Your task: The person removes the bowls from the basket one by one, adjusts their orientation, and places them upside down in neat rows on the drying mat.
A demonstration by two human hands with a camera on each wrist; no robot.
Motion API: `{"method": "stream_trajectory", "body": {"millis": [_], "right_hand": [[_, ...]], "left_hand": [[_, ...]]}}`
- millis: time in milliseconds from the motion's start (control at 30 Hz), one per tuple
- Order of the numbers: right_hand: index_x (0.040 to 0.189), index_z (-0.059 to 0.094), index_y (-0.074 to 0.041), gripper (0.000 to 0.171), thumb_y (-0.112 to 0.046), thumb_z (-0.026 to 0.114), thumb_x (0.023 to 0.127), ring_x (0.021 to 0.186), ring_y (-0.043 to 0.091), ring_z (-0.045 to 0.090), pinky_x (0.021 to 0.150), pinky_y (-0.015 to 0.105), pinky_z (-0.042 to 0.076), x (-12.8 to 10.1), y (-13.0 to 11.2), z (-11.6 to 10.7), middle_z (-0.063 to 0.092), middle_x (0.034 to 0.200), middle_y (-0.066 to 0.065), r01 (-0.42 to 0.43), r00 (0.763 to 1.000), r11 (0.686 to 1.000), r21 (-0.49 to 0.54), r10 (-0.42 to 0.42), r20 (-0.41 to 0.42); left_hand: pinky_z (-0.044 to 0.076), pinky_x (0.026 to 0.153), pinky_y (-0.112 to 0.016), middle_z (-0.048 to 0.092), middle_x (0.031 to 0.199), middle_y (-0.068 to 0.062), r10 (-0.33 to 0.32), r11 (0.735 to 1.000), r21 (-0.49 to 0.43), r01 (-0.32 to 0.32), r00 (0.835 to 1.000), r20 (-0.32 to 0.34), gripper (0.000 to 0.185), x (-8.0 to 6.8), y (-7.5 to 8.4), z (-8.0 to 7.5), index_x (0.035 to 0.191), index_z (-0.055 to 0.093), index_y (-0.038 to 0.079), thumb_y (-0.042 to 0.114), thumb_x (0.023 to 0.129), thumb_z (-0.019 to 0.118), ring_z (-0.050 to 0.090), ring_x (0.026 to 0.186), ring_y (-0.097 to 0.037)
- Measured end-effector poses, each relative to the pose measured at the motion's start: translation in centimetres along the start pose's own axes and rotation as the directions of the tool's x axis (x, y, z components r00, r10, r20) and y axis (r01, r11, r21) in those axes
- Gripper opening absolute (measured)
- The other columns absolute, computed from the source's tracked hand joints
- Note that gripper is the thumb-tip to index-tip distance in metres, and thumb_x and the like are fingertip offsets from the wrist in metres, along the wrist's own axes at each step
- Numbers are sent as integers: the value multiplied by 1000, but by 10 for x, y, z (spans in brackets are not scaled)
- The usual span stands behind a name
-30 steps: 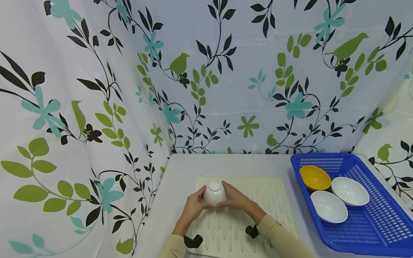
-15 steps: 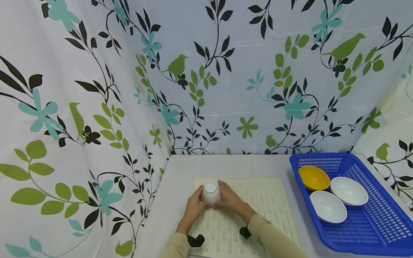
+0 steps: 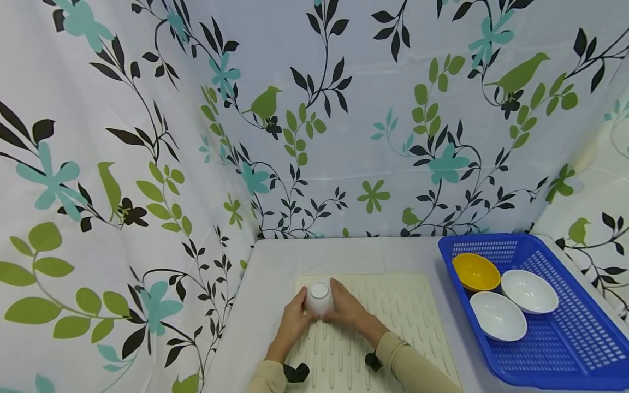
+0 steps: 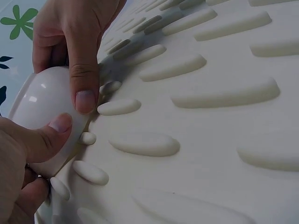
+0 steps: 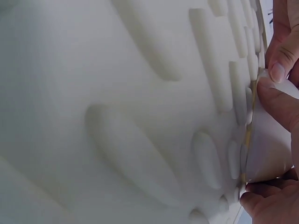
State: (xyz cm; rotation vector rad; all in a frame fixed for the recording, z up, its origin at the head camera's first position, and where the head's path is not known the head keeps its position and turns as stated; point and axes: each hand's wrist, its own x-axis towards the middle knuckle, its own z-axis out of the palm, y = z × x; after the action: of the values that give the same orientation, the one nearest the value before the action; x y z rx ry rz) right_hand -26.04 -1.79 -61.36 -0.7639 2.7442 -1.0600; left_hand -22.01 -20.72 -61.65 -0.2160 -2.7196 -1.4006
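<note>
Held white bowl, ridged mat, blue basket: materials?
White bowl: probably glazed ceramic, glossy, judging by its crisp highlights; hard plastic possible.
Ridged mat: likely silicone or rubber, matte, judging by its soft-edged moulded ridges.
Blue basket: looks like moulded plastic, smooth, judging by its uniform colour and perforated walls.

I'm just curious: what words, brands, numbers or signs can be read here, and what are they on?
None: no readable text in any view.
No lettering shows on the upturned white cup, cream mat, blue basket or three bowls.
The curtain shows only leaves, flowers and birds.
The black wrist pieces are too small to tell.
</note>
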Motion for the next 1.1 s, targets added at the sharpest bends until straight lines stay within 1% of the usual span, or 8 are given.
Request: {"method": "stream_trajectory", "body": {"millis": [167, 300, 367, 533, 667, 867, 1000, 1100], "right_hand": [[152, 22, 13, 107, -30, 87, 79, 142, 44, 42, 114, 54, 44, -1, 1, -1, 32, 156, 34, 29, 1000, 999, -35, -29, 0], [155, 19, 10, 107, -31, 85, 81, 144, 43, 40, 116, 52, 44, -2, 0, -2, 30, 158, 31, 5, 1000, 999, -54, -4, 21], [154, 20, 10, 106, -31, 85, 81, 143, 44, 41, 114, 53, 45, -5, 0, -3, 31, 157, 32, 4, 1000, 997, -72, -3, 16], [152, 27, 11, 103, -35, 86, 80, 140, 46, 42, 114, 54, 45, -16, -3, -11, 36, 154, 32, 21, 1000, 985, -169, -22, -7], [151, 31, 10, 103, -40, 85, 79, 143, 44, 40, 118, 56, 39, -28, -5, -26, 38, 154, 30, 4, 1000, 977, -213, -7, -11], [151, 33, 9, 99, -43, 81, 82, 147, 43, 34, 123, 57, 32, -49, -3, -56, 37, 156, 28, -45, 999, 975, -216, 45, -6], [150, 34, 9, 97, -42, 80, 83, 148, 45, 32, 122, 59, 31, -66, -8, -80, 36, 156, 28, -44, 999, 969, -242, 37, -32], [150, 34, 9, 96, -42, 80, 83, 147, 45, 33, 121, 60, 33, -77, -12, -98, 36, 157, 28, -43, 998, 961, -274, 29, -54]], "left_hand": [[43, 113, -53, 41, 150, -34, -2, 1000, 21, 2, 1000, -5, 80, 0, -1, 0, 147, 37, -14, 2, 81, 79, 45, 138, -46], [44, 112, -54, 43, 150, -34, -10, 1000, 28, 10, 1000, -10, 81, 0, -2, 0, 147, 37, -12, 4, 81, 80, 47, 137, -46], [45, 112, -53, 43, 150, -33, -16, 999, 32, 16, 1000, -5, 81, -1, -2, 0, 148, 37, -12, 4, 81, 80, 48, 137, -45], [45, 112, -52, 43, 150, -33, -13, 999, 29, 13, 1000, -5, 80, -1, -3, 1, 148, 37, -12, 4, 82, 79, 48, 137, -45], [44, 113, -52, 42, 151, -32, -20, 1000, 23, 21, 1000, -3, 82, -1, -4, 2, 149, 36, -10, 7, 82, 80, 47, 138, -44], [43, 115, -50, 41, 152, -31, -28, 1000, -3, 28, 1000, -11, 84, 0, -7, 3, 150, 35, -9, 8, 81, 81, 45, 140, -43], [44, 114, -49, 42, 152, -31, -26, 1000, -18, 26, 1000, -10, 84, 1, -8, 3, 149, 36, -10, 7, 80, 81, 46, 140, -44], [44, 113, -49, 41, 153, -31, -28, 999, -30, 27, 1000, -4, 84, 0, -8, 3, 149, 35, -10, 6, 81, 80, 46, 140, -44]]}}
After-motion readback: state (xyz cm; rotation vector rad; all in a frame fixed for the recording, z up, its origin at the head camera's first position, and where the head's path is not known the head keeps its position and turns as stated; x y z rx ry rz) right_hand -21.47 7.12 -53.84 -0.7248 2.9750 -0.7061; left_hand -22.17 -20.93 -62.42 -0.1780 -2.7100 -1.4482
